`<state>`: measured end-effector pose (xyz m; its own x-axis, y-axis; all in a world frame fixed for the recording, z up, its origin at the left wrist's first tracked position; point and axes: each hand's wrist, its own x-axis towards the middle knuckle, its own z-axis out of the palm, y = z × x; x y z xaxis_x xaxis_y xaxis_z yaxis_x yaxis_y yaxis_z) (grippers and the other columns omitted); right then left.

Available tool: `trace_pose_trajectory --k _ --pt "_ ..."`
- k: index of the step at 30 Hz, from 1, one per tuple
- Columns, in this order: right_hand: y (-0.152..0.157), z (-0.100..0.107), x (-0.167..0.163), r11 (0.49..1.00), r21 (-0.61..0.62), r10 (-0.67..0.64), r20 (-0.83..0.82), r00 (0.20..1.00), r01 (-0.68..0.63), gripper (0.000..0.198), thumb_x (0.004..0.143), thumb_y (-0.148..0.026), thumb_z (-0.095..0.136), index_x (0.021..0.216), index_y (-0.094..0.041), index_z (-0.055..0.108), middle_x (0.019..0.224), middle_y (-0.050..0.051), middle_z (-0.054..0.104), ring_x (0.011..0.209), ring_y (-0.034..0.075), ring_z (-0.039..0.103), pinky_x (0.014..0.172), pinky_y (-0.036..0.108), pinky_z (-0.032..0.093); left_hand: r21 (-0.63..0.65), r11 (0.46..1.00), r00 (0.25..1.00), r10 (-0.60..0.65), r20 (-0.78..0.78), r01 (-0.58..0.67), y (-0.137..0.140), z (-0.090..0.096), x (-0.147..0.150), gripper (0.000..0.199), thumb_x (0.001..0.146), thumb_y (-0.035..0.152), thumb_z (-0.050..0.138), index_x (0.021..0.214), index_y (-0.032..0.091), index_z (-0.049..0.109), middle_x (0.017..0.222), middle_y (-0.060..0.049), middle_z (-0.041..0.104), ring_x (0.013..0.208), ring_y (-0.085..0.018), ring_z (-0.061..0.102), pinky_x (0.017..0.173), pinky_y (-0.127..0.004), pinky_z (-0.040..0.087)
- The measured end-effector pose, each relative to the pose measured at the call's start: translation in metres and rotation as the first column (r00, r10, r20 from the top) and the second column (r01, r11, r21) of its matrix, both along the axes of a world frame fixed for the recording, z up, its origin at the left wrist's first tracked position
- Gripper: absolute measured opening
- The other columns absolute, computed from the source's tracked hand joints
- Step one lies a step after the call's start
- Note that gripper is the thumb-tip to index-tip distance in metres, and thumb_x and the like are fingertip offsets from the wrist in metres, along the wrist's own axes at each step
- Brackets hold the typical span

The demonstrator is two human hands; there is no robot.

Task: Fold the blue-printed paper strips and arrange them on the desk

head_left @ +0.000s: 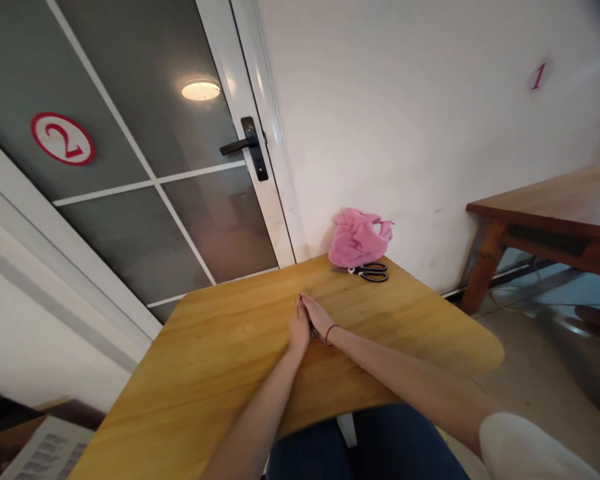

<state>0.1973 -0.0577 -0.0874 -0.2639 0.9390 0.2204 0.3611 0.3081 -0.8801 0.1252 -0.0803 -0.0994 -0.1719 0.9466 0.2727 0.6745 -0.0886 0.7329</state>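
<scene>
My left hand (299,325) and my right hand (318,316) meet near the middle of the wooden table (220,353). Their fingertips touch, and the palms face each other on edge, closed round a small dark, partly shiny thing (313,330). Only a bit of it shows between the wrists, too little to name. A red cord bracelet (331,333) circles my right wrist. Farther back, apart from both hands, scissors (373,272) with black and white handles lie beside a crumpled pink cloth (357,239).
Behind the table's left part stands a glazed door (180,220) with a black handle (253,148). A white wall (380,100) rises at the back. Another wooden table (555,207) is at the right. Printed cardboard (50,450) shows at the lower left.
</scene>
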Motion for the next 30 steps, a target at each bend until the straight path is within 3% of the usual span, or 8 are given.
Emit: trace_pose_trajectory --k 4,9,11,13,16,20,26,30 --pt "0.002 0.001 0.016 0.993 -0.068 -0.11 -0.266 0.958 0.095 0.058 0.091 -0.036 0.018 0.138 -0.012 0.041 0.14 0.012 0.045 0.129 0.016 0.045 0.105 0.035 0.041 0.019 0.997 0.996 0.08 0.05 -0.081 -0.019 0.01 -0.033 0.063 0.095 0.034 -0.003 0.14 0.01 0.035 0.145 -0.011 0.041 0.134 -0.014 0.038 0.11 -0.033 0.033" --pt "-0.007 -0.007 0.029 0.974 -0.178 -0.205 -0.415 0.886 0.142 0.056 0.086 -0.043 0.032 0.132 -0.014 0.048 0.142 0.012 0.043 0.134 0.02 0.038 0.114 0.039 0.027 -0.037 0.999 0.999 0.003 -0.035 -0.004 -0.022 0.018 -0.068 0.057 0.095 0.046 0.019 0.135 0.014 0.045 0.144 -0.01 0.043 0.138 -0.019 0.031 0.117 -0.038 0.019" --pt "-0.008 -0.009 0.015 0.972 -0.208 -0.193 -0.451 0.871 0.108 0.053 0.085 -0.043 0.035 0.127 -0.014 0.052 0.138 0.012 0.048 0.13 0.021 0.043 0.112 0.039 0.032 -0.073 0.995 0.994 -0.073 -0.083 0.067 -0.01 0.017 -0.065 0.055 0.093 0.046 0.029 0.133 0.013 0.048 0.145 -0.011 0.042 0.141 -0.022 0.022 0.118 -0.042 0.007" --pt "-0.006 -0.009 -0.001 0.974 -0.221 -0.161 -0.496 0.854 0.056 0.05 0.085 -0.041 0.034 0.123 -0.015 0.054 0.129 0.012 0.056 0.12 0.021 0.053 0.103 0.037 0.043 -0.109 0.983 0.981 -0.158 -0.11 0.146 0.001 0.015 -0.055 0.055 0.093 0.044 0.032 0.132 0.011 0.049 0.146 -0.013 0.039 0.142 -0.024 0.019 0.118 -0.043 0.005" --pt "-0.001 -0.005 -0.009 0.977 -0.211 -0.135 -0.565 0.814 0.016 0.049 0.082 -0.042 0.038 0.12 -0.015 0.053 0.121 0.013 0.061 0.112 0.021 0.059 0.096 0.036 0.048 -0.141 0.958 0.957 -0.265 -0.114 0.248 -0.002 0.012 -0.039 0.054 0.093 0.041 0.027 0.131 0.01 0.05 0.145 -0.014 0.04 0.14 -0.023 0.025 0.116 -0.042 0.016" --pt "-0.002 -0.003 0.024 0.987 -0.159 -0.097 -0.64 0.762 -0.008 0.038 0.072 -0.043 0.052 0.098 -0.016 0.059 0.11 0.011 0.065 0.108 0.021 0.061 0.101 0.037 0.044 -0.117 0.937 0.935 -0.34 -0.1 0.328 -0.038 0.013 -0.036 0.052 0.092 0.046 0.031 0.13 0.017 0.051 0.139 -0.009 0.049 0.131 -0.018 0.042 0.111 -0.037 0.03" --pt "-0.016 -0.01 0.063 0.976 -0.206 -0.191 -0.657 0.73 0.07 0.026 0.07 -0.036 0.05 0.09 -0.018 0.054 0.1 0.008 0.065 0.101 0.02 0.063 0.102 0.041 0.044 -0.107 0.987 0.912 -0.15 -0.382 0.117 -0.065 0.014 -0.012 0.094 0.07 0.062 0.06 0.142 0.01 0.03 0.15 -0.021 0.027 0.142 -0.037 0.013 0.113 -0.056 0.013" --pt "-0.024 -0.014 0.06 0.974 -0.208 -0.203 -0.642 0.739 0.087 0.023 0.072 -0.031 0.047 0.091 -0.019 0.052 0.098 0.009 0.064 0.099 0.02 0.063 0.101 0.04 0.044 -0.112 0.982 0.922 -0.18 -0.342 0.15 -0.054 0.007 0.008 0.079 0.078 0.05 0.055 0.138 0.003 0.034 0.148 -0.024 0.029 0.142 -0.033 0.018 0.114 -0.048 0.019"
